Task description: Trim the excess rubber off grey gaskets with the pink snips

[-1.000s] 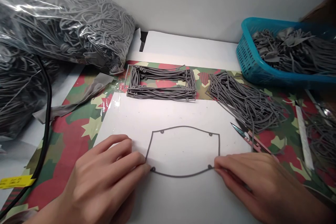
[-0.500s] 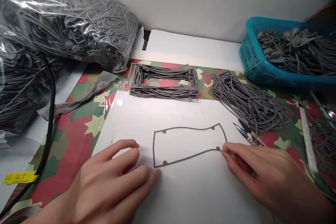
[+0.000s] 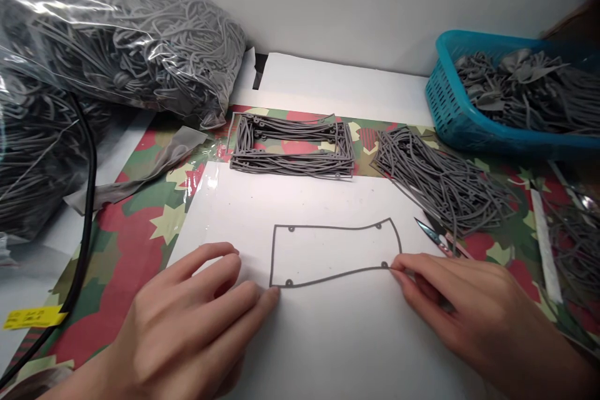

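A thin grey rubber gasket, a four-sided loop with a small ring near each corner, lies on a white sheet. My right hand pinches its near right corner between thumb and fingertips. At the near left corner, one outstretched digit of my left hand touches the loop; the other fingers are spread and hold nothing. Behind it, similar gaskets are stacked as a rectangular frame. To the right is a loose heap of gaskets, with small scissors partly beneath its near edge.
A blue basket full of grey pieces stands at the back right. Clear plastic bags of grey strands fill the left, crossed by a black cable with a yellow tag. A grey strip lies on the patterned cover.
The gasket's left end has moved slightly away from me and its far side is straighter. A digit of my left hand now touches the near left corner. My right hand keeps its pinch.
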Available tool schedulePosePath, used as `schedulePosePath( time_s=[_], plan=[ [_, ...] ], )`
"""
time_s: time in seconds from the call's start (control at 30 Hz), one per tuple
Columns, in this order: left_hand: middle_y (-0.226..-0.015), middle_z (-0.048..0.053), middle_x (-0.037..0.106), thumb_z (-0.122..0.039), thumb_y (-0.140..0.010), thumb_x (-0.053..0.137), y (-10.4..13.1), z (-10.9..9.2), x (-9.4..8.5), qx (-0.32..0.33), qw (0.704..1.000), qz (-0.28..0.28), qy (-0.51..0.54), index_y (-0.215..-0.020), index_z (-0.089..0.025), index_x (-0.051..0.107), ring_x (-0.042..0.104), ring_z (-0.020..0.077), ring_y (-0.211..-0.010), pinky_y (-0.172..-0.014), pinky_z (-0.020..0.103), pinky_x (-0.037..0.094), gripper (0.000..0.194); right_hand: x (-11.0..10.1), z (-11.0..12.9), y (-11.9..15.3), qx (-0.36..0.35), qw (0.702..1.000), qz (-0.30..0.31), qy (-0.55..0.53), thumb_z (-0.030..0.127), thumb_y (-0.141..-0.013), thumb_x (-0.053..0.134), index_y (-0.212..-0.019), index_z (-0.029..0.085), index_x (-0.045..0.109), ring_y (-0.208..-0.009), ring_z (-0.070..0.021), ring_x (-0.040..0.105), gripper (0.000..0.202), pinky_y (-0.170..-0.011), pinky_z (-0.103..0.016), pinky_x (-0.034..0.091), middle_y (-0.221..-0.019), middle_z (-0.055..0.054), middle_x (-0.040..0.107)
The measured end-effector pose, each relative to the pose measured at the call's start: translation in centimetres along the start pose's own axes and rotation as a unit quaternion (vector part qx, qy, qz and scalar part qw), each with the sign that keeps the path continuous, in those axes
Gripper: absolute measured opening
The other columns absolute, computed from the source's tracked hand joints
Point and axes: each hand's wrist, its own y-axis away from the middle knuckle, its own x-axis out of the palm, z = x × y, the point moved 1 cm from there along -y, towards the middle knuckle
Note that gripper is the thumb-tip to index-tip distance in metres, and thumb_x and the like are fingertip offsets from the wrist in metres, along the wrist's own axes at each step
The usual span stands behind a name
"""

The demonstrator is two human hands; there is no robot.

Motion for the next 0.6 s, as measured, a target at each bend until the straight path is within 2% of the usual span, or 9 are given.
schedulePosePath(
  time_s=[0.1,0.2,0.3,0.5,0.6],
  plan=[
    [-0.064,0.004,0.061,-0.006,-0.078,0.050,0.23,0.12,0.12,0.005,1.000,0.013,0.010,-0.094,-0.013,0.065,0.052,0.0189,-0.062,-0.072,0.043,0.050,0.023,-0.04,0.02,-0.01,-0.002,1.000,0.001,-0.005,0.017,-0.095,0.047,-0.088,0.018,0.062,-0.058,-0.0145,0.063,0.017,-0.056,-0.028,0.042,-0.075,-0.002,0.071],
    [-0.061,0.004,0.061,-0.005,-0.077,0.049,0.30,0.10,0.30,-0.022,1.000,-0.012,0.004,-0.093,-0.013,0.064,0.050,0.0197,-0.063,-0.071,0.044,0.049,0.024,0.03,0.03,-0.01,0.000,1.000,0.002,-0.005,0.017,-0.094,0.048,-0.088,0.018,0.062,-0.058,-0.0147,0.064,0.016,-0.057,-0.029,0.042,-0.076,-0.002,0.071],
    [-0.061,0.003,0.061,-0.004,-0.076,0.049,0.14,-0.10,0.38,-0.023,1.000,-0.011,0.000,-0.092,-0.013,0.063,0.049,0.0193,-0.063,-0.071,0.043,0.048,0.023,0.12,-0.02,0.03,0.000,1.000,0.002,0.000,0.016,-0.094,0.048,-0.090,0.018,0.063,-0.059,-0.0145,0.064,0.015,-0.057,-0.028,0.042,-0.077,-0.002,0.071],
    [-0.064,0.002,0.062,-0.006,-0.081,0.047,0.06,-0.11,0.00,-0.046,0.999,0.021,-0.002,-0.096,-0.019,0.063,0.053,0.0193,-0.063,-0.075,0.043,0.049,0.025,0.41,0.16,-0.04,-0.018,1.000,0.006,0.015,0.017,-0.095,0.046,-0.089,0.018,0.063,-0.058,-0.0139,0.065,0.018,-0.055,-0.027,0.044,-0.074,-0.002,0.071],
    [-0.071,0.003,0.066,-0.004,-0.079,0.049,-0.13,-0.07,-0.07,-0.040,0.999,0.014,0.017,-0.102,-0.017,0.063,0.057,0.0196,-0.068,-0.073,0.040,0.050,0.029,0.71,0.88,-0.31,-0.027,1.000,-0.001,-0.002,0.015,-0.095,0.045,-0.087,0.019,0.063,-0.055,-0.0127,0.064,0.020,-0.052,-0.027,0.042,-0.067,0.000,0.069]
  ],
)
